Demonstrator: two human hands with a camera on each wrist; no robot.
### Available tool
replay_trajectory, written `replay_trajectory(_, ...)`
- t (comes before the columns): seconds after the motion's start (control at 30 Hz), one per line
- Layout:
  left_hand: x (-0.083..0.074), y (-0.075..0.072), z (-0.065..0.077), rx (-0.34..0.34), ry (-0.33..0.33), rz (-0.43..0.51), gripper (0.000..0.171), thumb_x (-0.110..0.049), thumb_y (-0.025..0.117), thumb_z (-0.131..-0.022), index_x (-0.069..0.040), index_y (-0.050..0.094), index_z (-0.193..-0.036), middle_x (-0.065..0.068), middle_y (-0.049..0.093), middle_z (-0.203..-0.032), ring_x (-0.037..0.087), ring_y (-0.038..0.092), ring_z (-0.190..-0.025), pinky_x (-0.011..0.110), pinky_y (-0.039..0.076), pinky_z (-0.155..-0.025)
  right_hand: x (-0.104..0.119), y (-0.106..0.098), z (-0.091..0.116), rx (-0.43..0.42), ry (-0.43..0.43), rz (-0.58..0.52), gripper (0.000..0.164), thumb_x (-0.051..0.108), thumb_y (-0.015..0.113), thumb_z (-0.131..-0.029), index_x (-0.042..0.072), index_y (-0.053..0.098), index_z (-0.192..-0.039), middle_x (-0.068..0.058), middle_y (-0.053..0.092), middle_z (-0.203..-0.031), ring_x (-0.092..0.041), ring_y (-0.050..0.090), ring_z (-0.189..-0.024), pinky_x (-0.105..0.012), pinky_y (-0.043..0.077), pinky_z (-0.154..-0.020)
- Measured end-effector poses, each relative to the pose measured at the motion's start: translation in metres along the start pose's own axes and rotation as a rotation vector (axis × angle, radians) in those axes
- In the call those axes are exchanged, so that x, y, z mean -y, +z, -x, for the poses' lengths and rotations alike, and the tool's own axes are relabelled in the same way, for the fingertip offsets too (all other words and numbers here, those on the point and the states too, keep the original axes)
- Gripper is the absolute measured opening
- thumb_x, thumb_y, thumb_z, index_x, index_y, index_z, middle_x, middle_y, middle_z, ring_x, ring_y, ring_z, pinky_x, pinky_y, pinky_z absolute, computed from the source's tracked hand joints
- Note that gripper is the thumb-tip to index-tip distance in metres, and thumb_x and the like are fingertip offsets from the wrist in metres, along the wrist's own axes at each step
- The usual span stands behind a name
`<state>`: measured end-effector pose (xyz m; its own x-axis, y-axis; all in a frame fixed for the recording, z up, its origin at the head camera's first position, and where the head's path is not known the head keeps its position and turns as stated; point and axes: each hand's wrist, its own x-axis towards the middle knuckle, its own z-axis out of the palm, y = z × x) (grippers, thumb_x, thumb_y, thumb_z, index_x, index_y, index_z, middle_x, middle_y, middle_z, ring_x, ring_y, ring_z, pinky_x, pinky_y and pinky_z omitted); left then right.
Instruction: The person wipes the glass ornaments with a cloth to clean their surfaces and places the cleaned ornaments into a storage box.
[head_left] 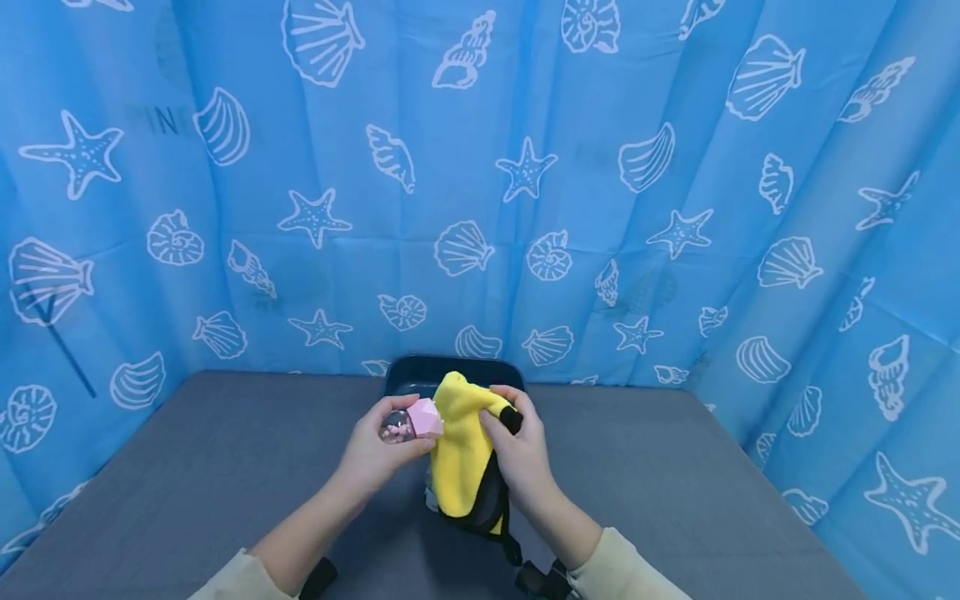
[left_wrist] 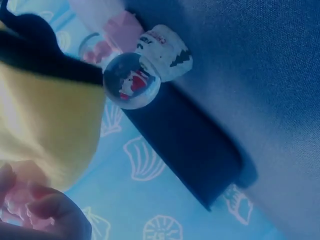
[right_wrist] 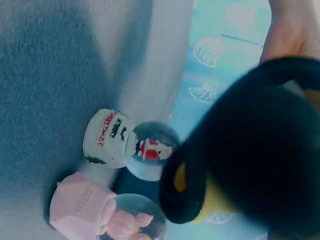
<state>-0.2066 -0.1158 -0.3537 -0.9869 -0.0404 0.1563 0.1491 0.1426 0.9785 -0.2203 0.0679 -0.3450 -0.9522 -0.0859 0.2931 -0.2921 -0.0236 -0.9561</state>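
Note:
My left hand [head_left: 371, 450] grips a small snow globe [head_left: 426, 418] by its clear ball; its pink faceted base points right. Right beside it, my right hand [head_left: 527, 450] pinches the upper right corner of a yellow cloth [head_left: 459, 454] with black edging and a black loop. The cloth hangs in front of a dark tray and overlaps it in the head view. Two more snow globes stand on the table: one with a white Christmas base [right_wrist: 107, 139] and a Santa figure, another with a pink cactus base [right_wrist: 82, 206]. In the head view the cloth largely hides them.
At the back of the grey table [head_left: 247, 467] sits the dark tray [head_left: 453, 363], near a blue curtain [head_left: 480, 192] printed with white shells and starfish. The curtain runs along the back and both sides.

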Motion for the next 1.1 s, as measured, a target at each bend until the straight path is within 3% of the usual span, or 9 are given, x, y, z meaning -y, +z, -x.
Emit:
replay_trajectory(0.1,-0.002,0.000,0.000,0.020,-0.009,0.003,0.057,-0.008,0.078,-0.081,-0.004,0.051,-0.131,0.017,0.054,-0.124,0.030,0.059,-0.104,0.044,0.052,-0.088,-0.002,0.000,-0.003,-0.009,0.029,-0.035,0.040,0.011,0.051,-0.100,-0.003,0.036,-0.135,-0.020,0.047,-0.126,-0.025,0.056,-0.105,-0.033,0.049,-0.089)
replay_trajectory(0.33,-0.006,0.005,-0.003,0.041,-0.021,-0.024,0.056,-0.009,0.073,-0.085,-0.001,0.044,-0.132,0.020,0.052,-0.126,0.031,0.057,-0.106,0.048,0.048,-0.094,-0.001,0.002,0.002,0.085,0.074,-0.126,0.044,0.019,0.050,-0.102,-0.002,0.032,-0.137,-0.019,0.049,-0.122,-0.022,0.059,-0.102,-0.034,0.050,-0.089)
replay_trajectory(0.6,-0.008,0.003,-0.003,-0.008,-0.066,0.008,0.057,-0.020,0.075,-0.085,-0.001,0.042,-0.128,0.018,0.051,-0.121,0.029,0.056,-0.100,0.043,0.051,-0.089,0.000,-0.002,-0.002,-0.088,0.114,-0.280,0.045,0.034,0.047,-0.103,-0.003,0.038,-0.128,-0.008,0.056,-0.109,-0.013,0.063,-0.095,-0.027,0.052,-0.083)
replay_trajectory(0.77,-0.008,0.010,0.000,0.065,-0.053,0.045,0.054,-0.019,0.078,-0.083,-0.003,0.048,-0.125,0.015,0.053,-0.120,0.025,0.057,-0.097,0.042,0.052,-0.088,-0.001,0.000,-0.001,0.006,0.156,-0.287,0.054,0.043,0.043,-0.102,0.000,0.032,-0.132,-0.010,0.053,-0.115,-0.015,0.061,-0.099,-0.031,0.051,-0.088)
replay_trajectory(0.9,-0.006,0.015,-0.001,0.063,-0.016,0.061,0.051,-0.019,0.077,-0.084,-0.004,0.050,-0.125,0.014,0.054,-0.119,0.026,0.056,-0.098,0.040,0.053,-0.086,0.000,0.001,0.001,0.077,0.189,-0.326,0.046,0.028,0.051,-0.102,-0.001,0.033,-0.133,-0.012,0.053,-0.118,-0.018,0.061,-0.102,-0.035,0.050,-0.092)
replay_trajectory(1.0,-0.005,0.017,-0.002,0.042,0.007,0.049,0.048,-0.017,0.076,-0.085,-0.005,0.051,-0.124,0.014,0.053,-0.120,0.027,0.056,-0.100,0.040,0.053,-0.087,0.001,0.002,0.004,0.105,0.230,-0.364,0.044,0.016,0.058,-0.096,-0.001,0.037,-0.131,-0.011,0.056,-0.116,-0.019,0.062,-0.101,-0.037,0.050,-0.092)
replay_trajectory(1.1,-0.004,0.019,-0.003,0.038,0.025,0.020,0.046,-0.014,0.075,-0.085,-0.005,0.052,-0.124,0.015,0.053,-0.123,0.029,0.056,-0.101,0.043,0.052,-0.088,0.000,0.003,0.005,0.138,0.270,-0.386,0.048,0.019,0.060,-0.096,0.000,0.036,-0.133,-0.010,0.056,-0.118,-0.020,0.061,-0.104,-0.040,0.047,-0.096)
